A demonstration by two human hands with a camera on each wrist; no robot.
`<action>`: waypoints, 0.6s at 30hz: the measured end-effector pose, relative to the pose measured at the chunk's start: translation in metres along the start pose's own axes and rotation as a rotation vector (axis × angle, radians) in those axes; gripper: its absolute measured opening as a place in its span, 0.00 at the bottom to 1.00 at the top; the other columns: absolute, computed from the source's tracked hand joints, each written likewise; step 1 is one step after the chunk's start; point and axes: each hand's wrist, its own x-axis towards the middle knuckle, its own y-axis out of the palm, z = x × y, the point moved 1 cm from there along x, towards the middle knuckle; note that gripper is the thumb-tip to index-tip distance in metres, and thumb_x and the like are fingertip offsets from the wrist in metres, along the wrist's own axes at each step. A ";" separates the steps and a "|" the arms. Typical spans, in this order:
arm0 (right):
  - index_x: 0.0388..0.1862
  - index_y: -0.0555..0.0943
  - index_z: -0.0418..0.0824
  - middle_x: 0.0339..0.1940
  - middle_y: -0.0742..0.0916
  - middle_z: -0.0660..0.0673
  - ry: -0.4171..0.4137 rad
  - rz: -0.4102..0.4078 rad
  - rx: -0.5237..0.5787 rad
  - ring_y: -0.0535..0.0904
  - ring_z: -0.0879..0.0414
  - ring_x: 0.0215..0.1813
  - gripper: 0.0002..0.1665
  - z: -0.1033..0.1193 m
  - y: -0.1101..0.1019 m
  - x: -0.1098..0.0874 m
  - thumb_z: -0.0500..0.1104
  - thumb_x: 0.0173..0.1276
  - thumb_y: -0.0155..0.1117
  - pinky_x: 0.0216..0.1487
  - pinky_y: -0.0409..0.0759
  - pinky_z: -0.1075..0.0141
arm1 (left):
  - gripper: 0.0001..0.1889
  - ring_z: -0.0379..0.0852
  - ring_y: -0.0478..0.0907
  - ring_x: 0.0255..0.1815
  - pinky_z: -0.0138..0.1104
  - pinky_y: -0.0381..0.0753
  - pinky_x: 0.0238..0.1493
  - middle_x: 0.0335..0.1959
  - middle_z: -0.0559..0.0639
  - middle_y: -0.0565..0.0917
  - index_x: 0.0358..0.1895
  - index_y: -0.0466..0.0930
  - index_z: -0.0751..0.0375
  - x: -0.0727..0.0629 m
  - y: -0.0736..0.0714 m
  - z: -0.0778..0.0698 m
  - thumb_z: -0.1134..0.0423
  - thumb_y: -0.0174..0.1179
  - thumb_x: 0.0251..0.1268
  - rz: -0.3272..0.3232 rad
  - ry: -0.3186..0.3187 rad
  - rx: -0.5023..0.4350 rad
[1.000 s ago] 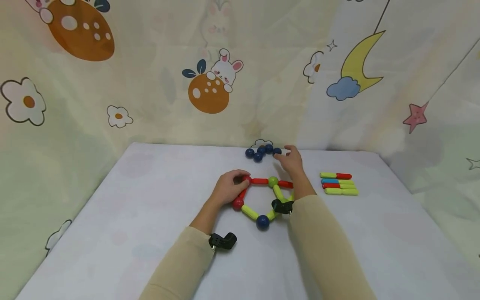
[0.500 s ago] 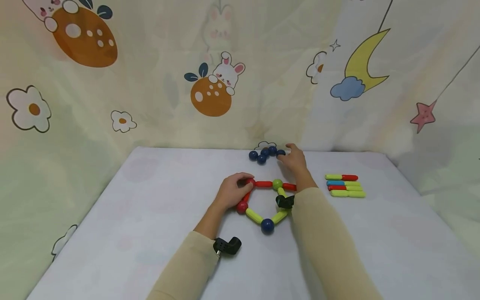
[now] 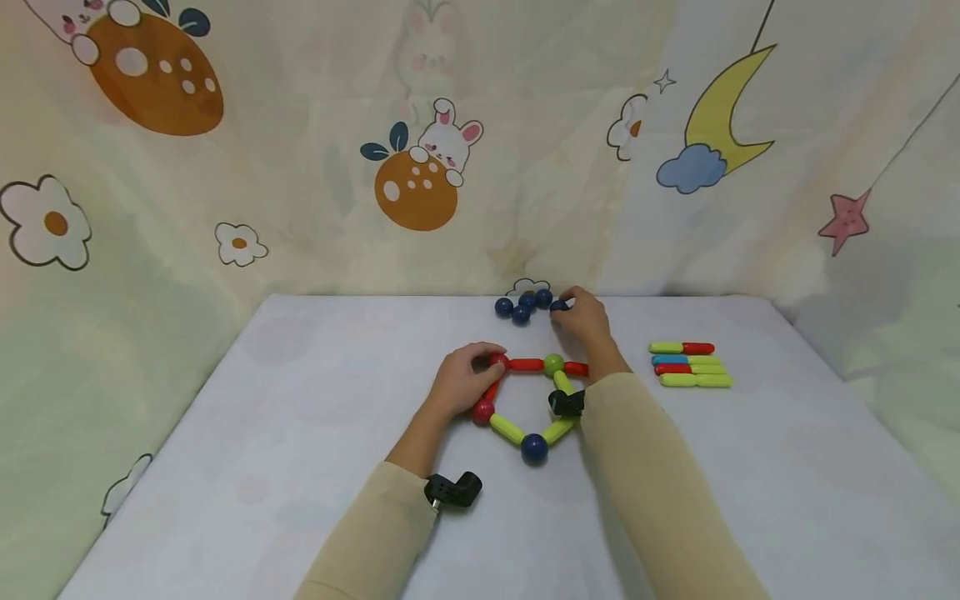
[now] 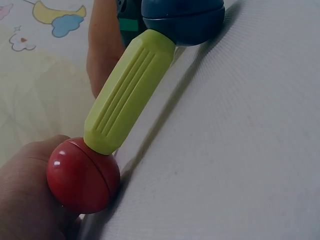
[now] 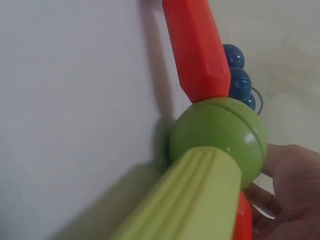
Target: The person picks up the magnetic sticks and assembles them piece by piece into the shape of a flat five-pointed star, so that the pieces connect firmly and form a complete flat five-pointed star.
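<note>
My left hand (image 3: 459,379) grips a red ball (image 3: 499,362) at the far left corner of a ring of coloured rods and balls lying on the table. Below it, another red ball (image 4: 82,175) joins a yellow-green rod (image 4: 130,95) that leads to a large blue ball (image 3: 534,449) at the near corner. A green ball (image 5: 220,140) links red and yellow-green rods at the ring's far side. Reaching past the ring, my right hand (image 3: 587,322) pinches a dark blue ball (image 3: 558,306) between thumb and forefinger. My right forearm hides the ring's right part.
Several loose blue balls (image 3: 521,315) cluster left of my right hand, by the table's back edge. To the right lie joined rod pairs (image 3: 690,360) in yellow-green, red and blue, stacked in rows. A printed cloth (image 3: 300,167) hangs behind the white table (image 3: 300,400).
My right forefinger has come down beside the rightmost blue ball, so thumb and finger now close around it. My left hand stays at the red ball.
</note>
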 end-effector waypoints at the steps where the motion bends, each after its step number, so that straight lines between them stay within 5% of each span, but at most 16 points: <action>1: 0.70 0.72 0.39 0.68 0.80 0.33 0.004 0.000 0.018 0.75 0.39 0.65 0.28 0.000 0.000 -0.001 0.45 0.75 0.62 0.71 0.73 0.47 | 0.15 0.50 0.79 0.60 0.49 0.75 0.68 0.57 0.49 0.86 0.59 0.85 0.49 0.000 0.000 0.000 0.56 0.63 0.72 -0.001 0.000 0.002; 7: 0.70 0.73 0.40 0.65 0.79 0.34 0.037 -0.029 0.144 0.75 0.41 0.62 0.28 0.001 -0.004 -0.007 0.46 0.74 0.60 0.65 0.75 0.50 | 0.16 0.49 0.79 0.61 0.49 0.74 0.69 0.58 0.48 0.86 0.60 0.85 0.48 0.001 0.000 0.003 0.55 0.63 0.73 0.006 -0.011 0.019; 14: 0.73 0.72 0.44 0.61 0.80 0.37 0.086 -0.005 0.337 0.81 0.46 0.51 0.29 0.002 -0.010 -0.013 0.48 0.75 0.59 0.44 0.80 0.62 | 0.16 0.50 0.78 0.62 0.50 0.74 0.70 0.59 0.49 0.86 0.60 0.85 0.49 0.001 -0.001 0.003 0.55 0.63 0.73 0.003 -0.016 0.008; 18: 0.74 0.71 0.44 0.61 0.82 0.38 0.094 0.003 0.394 0.82 0.44 0.54 0.30 0.001 -0.013 -0.017 0.48 0.75 0.60 0.43 0.79 0.62 | 0.16 0.50 0.78 0.62 0.50 0.74 0.70 0.59 0.49 0.85 0.60 0.85 0.49 0.000 -0.001 0.003 0.55 0.63 0.73 0.004 -0.016 0.004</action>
